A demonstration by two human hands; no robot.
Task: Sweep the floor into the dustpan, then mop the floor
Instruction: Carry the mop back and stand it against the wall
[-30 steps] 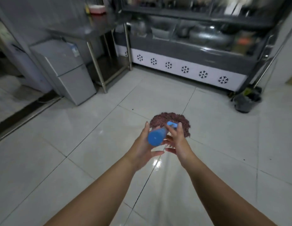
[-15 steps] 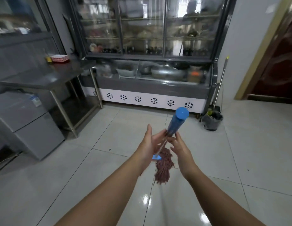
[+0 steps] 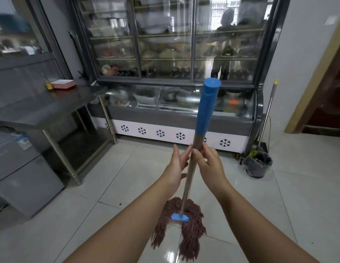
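Mop [image 3: 192, 171] held near upright at frame centre, handle between two hands just below blue grip sleeve [image 3: 207, 109]. Left hand [image 3: 175, 168] at 9 o'clock of handle, palm against shaft, fingers straight and pointing up. Right hand [image 3: 209, 164] at 3 o'clock of handle, fingers bent around shaft, thumb tip on its front. Mop head [image 3: 184, 224], reddish-brown strands with blue clamp [image 3: 179, 217], at 6 o'clock of hands, strands touching glossy white tiled floor [image 3: 307, 186]. Glass-fronted display cabinet [image 3: 175, 54] at 12 o'clock. Steel table [image 3: 51, 107] at 9 to 10 o'clock, carrying red-and-white stack of trays [image 3: 63, 84] and yellow tin [image 3: 48, 85]. Grey bucket [image 3: 257, 165] at 3 o'clock, long-handled tool [image 3: 268, 111] leaning just behind it against cabinet corner.
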